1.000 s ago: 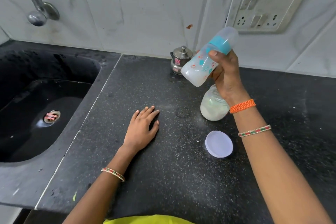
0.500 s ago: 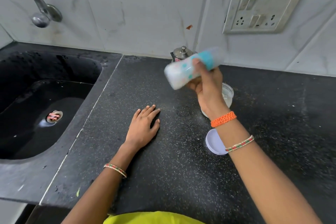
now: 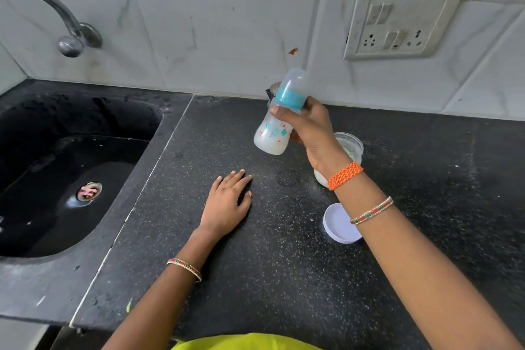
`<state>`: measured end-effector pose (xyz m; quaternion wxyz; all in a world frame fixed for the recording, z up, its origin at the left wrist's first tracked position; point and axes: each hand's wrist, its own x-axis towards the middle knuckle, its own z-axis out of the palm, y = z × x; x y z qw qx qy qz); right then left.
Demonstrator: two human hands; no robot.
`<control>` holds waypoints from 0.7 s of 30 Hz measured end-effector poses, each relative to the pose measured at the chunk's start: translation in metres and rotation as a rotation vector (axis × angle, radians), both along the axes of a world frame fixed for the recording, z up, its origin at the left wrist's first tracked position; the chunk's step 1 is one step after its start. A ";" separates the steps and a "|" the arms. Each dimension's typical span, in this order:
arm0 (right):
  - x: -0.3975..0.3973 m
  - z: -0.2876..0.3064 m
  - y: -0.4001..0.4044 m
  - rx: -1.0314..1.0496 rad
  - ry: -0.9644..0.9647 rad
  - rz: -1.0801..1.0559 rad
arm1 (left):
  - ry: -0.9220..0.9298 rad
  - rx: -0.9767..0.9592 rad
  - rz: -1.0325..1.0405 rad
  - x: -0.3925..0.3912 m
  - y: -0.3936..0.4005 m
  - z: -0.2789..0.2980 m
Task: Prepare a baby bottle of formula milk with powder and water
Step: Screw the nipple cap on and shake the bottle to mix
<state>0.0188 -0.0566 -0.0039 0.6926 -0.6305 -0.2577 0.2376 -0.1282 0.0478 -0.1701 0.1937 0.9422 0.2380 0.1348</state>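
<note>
Shaking to blend powder and water looks like the step in hand, so I work across from the sink side. The black sink [image 3: 71, 179] and the tap [image 3: 68, 37] lie far left, well apart from the action, and I judge water is not needed again. My left hand [image 3: 227, 204] lies flat on the tabletop [image 3: 255, 278], fingers straight and holding nothing; I leave it there as a brace. Up and to its right, my right hand [image 3: 309, 128] has its grip curled round the baby bottle [image 3: 277, 125], thumb across the front just below the blue collar, the clear cap on top. The bottle hangs in the air above the tabletop, tilted with its cap up and to the right, cloudy white liquid in its lower part. To do this well I hold near the collar, drive the shake from the wrist, and watch for clumps or any seep at the cap. Just behind my wrist stands the open powder jar [image 3: 349, 148], its white lid [image 3: 338, 224] lying flat nearer me; a wide swing could knock the jar
</note>
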 end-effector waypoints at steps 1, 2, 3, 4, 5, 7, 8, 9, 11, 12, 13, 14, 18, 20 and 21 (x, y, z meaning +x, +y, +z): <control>0.001 0.000 -0.001 -0.011 -0.034 -0.005 | -0.003 -0.001 -0.001 0.000 0.000 0.000; 0.003 -0.002 -0.001 -0.034 -0.079 -0.009 | -0.006 0.001 0.000 0.000 0.000 0.000; 0.004 -0.002 -0.002 -0.071 -0.130 -0.005 | -0.006 0.004 0.001 0.000 0.000 -0.001; 0.005 -0.003 -0.002 -0.126 -0.186 0.006 | -0.004 0.007 0.003 0.000 0.000 -0.001; 0.007 -0.005 -0.001 -0.192 -0.248 0.020 | -0.002 0.009 0.004 0.000 0.001 -0.001; 0.010 -0.011 0.001 -0.323 -0.355 0.055 | -0.002 0.008 0.001 0.001 0.001 -0.001; 0.011 -0.014 0.002 -0.380 -0.387 0.078 | -0.002 0.006 -0.001 0.001 0.000 0.000; 0.012 -0.017 0.003 -0.426 -0.408 0.101 | 0.000 0.003 -0.003 0.001 0.000 0.001; 0.012 -0.023 0.005 -0.492 -0.432 0.136 | 0.004 0.005 -0.003 0.002 -0.001 0.002; 0.012 -0.027 0.007 -0.512 -0.431 0.143 | 0.006 0.007 -0.001 0.002 -0.001 0.002; 0.013 -0.031 0.010 -0.526 -0.425 0.146 | 0.007 0.009 0.000 0.001 -0.001 0.002; 0.013 -0.035 0.012 -0.540 -0.415 0.144 | 0.008 0.009 0.001 0.001 -0.001 0.002; 0.014 -0.049 0.020 -0.574 -0.383 0.120 | 0.008 0.003 -0.001 0.001 -0.001 0.003; 0.012 -0.054 0.021 -0.576 -0.380 0.106 | 0.005 0.003 0.001 0.000 0.000 0.002; 0.010 -0.056 0.020 -0.572 -0.375 0.089 | 0.005 0.004 0.002 0.000 0.000 0.002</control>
